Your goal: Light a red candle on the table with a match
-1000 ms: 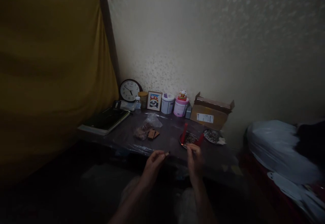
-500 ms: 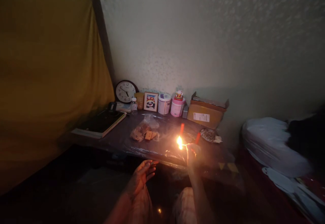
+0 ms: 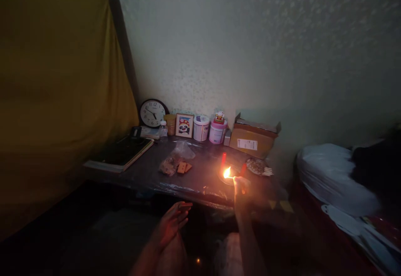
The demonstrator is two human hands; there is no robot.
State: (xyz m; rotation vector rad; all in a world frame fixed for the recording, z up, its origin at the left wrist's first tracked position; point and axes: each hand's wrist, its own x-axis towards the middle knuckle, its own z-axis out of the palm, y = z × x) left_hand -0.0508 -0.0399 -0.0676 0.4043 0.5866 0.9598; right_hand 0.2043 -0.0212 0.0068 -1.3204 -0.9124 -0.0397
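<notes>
Pinching a lit match (image 3: 228, 173) with the right hand (image 3: 240, 188), grip clamped, beside a red candle (image 3: 223, 159), the left hand (image 3: 171, 221), grip apart.

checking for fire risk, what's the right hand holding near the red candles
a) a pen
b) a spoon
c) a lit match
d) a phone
C: the right hand pinches a lit match, its bright flame burning close to a red candle.

Dim throughout — bright match flame (image 3: 227, 172)
</notes>
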